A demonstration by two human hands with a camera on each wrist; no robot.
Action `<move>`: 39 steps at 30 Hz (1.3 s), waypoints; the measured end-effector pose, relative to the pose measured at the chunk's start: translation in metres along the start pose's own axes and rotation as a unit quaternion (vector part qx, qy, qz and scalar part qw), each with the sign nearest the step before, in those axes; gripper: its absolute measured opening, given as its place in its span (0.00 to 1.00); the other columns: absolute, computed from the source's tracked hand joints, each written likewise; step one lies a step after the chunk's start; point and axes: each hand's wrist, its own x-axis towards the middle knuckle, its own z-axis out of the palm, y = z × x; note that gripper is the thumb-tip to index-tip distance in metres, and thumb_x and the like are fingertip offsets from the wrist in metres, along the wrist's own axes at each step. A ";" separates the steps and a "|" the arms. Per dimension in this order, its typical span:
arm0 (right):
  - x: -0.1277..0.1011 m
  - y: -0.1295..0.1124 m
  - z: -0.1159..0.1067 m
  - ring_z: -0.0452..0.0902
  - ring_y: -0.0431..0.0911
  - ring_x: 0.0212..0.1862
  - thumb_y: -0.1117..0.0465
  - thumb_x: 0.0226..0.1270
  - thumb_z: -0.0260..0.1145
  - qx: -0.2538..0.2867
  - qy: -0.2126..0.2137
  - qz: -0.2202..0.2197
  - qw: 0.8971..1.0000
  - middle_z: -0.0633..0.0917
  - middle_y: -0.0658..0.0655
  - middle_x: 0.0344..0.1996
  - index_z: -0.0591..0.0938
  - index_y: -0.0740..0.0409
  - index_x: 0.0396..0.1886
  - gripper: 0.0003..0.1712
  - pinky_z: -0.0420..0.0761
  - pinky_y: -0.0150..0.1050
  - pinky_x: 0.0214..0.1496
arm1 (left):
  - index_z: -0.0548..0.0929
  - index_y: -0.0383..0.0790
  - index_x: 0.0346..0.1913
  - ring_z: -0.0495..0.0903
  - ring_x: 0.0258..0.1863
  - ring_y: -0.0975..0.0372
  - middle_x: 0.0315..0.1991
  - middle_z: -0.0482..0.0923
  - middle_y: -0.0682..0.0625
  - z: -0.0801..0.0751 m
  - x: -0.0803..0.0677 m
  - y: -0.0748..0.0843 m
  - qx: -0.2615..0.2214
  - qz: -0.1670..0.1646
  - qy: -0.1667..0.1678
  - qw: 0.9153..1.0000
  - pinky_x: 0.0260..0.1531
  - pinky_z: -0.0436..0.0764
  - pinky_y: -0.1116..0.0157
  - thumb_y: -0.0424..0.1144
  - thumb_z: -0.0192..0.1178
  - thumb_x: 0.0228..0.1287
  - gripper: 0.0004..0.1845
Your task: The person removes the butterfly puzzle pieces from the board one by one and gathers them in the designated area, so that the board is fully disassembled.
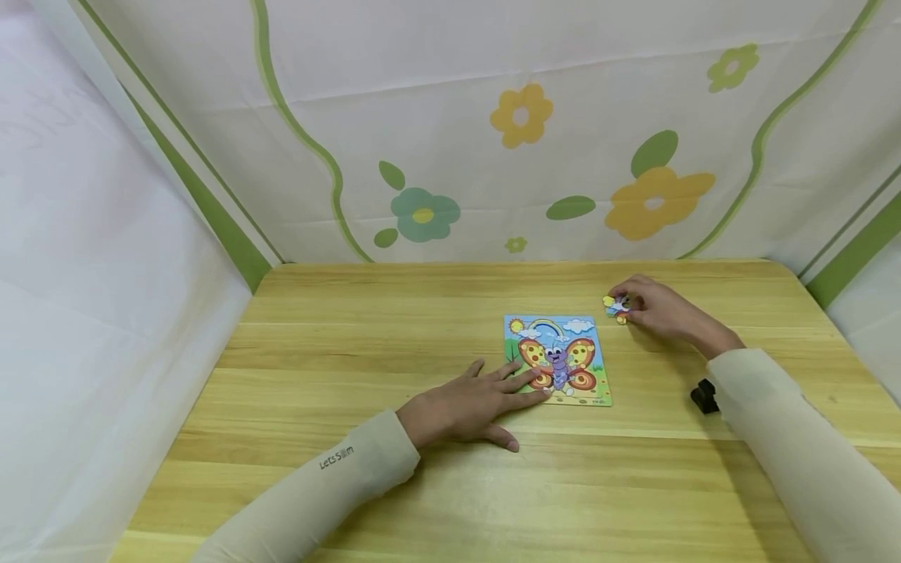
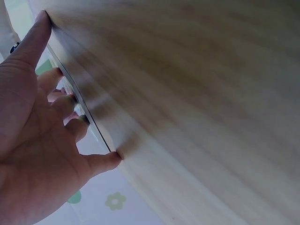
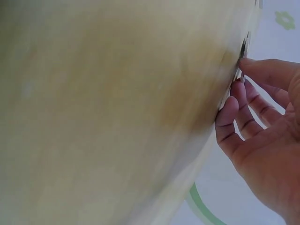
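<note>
Left hand (image 1: 468, 407) lies flat in the lower middle of the head view, fingers (image 1: 517, 383) spread straight, tips pressing the lower left corner of the butterfly puzzle (image 1: 559, 358), which lies flat at the centre of the wooden worktop (image 1: 338, 352). Over to the right of centre, the right hand (image 1: 658, 309) has its fingers curled, pinching a small puzzle piece (image 1: 616, 306) that sits on the worktop just off the puzzle's upper right corner. Flowered cloth (image 1: 521, 117) hangs behind. A small black object (image 1: 704, 395) sits by the right sleeve (image 1: 795, 438).
</note>
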 end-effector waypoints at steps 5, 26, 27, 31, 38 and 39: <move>0.002 0.000 0.000 0.74 0.49 0.43 0.73 0.71 0.67 -0.010 0.003 -0.015 1.000 0.79 0.70 0.55 0.79 0.70 0.63 0.22 0.74 0.37 0.43 | 0.49 0.63 0.86 0.38 0.87 0.53 0.88 0.38 0.56 0.000 0.001 0.000 0.002 -0.003 -0.001 1.000 0.78 0.54 0.34 0.66 0.56 0.72 0.45; 0.003 0.003 -0.001 0.73 0.48 0.42 0.74 0.69 0.68 -0.014 -0.002 -0.017 1.000 0.80 0.69 0.55 0.81 0.70 0.61 0.21 0.74 0.36 0.42 | 0.48 0.64 0.86 0.38 0.87 0.55 0.88 0.38 0.57 0.001 0.001 -0.001 -0.001 -0.004 -0.003 1.000 0.78 0.54 0.34 0.66 0.56 0.72 0.46; 0.003 0.003 -0.001 0.73 0.48 0.42 0.74 0.69 0.67 -0.013 -0.004 -0.017 1.000 0.79 0.69 0.55 0.81 0.70 0.61 0.21 0.74 0.36 0.42 | 0.48 0.64 0.86 0.38 0.87 0.54 0.88 0.38 0.57 0.001 0.001 -0.001 -0.002 -0.004 -0.003 1.000 0.78 0.54 0.34 0.66 0.56 0.72 0.46; 0.003 0.002 -0.002 0.73 0.48 0.42 0.74 0.70 0.67 -0.009 -0.008 -0.016 1.000 0.79 0.69 0.55 0.80 0.70 0.62 0.21 0.74 0.36 0.43 | 0.48 0.64 0.86 0.37 0.87 0.54 0.88 0.38 0.56 0.001 0.000 -0.001 -0.004 -0.003 -0.002 1.000 0.78 0.53 0.34 0.66 0.56 0.72 0.45; 0.004 0.001 -0.003 0.75 0.49 0.44 0.74 0.71 0.66 0.000 -0.016 -0.001 1.000 0.79 0.69 0.57 0.80 0.69 0.63 0.21 0.76 0.37 0.45 | 0.49 0.63 0.86 0.37 0.87 0.54 0.88 0.38 0.56 0.001 0.000 -0.001 -0.001 -0.001 0.000 1.000 0.78 0.53 0.34 0.66 0.55 0.72 0.45; 0.003 0.000 -0.004 0.75 0.50 0.45 0.74 0.71 0.66 0.005 -0.017 0.002 1.000 0.79 0.69 0.58 0.80 0.69 0.63 0.22 0.76 0.37 0.45 | 0.49 0.63 0.86 0.37 0.87 0.54 0.88 0.38 0.56 0.001 0.000 -0.001 0.000 -0.001 0.000 1.000 0.78 0.53 0.34 0.66 0.55 0.72 0.45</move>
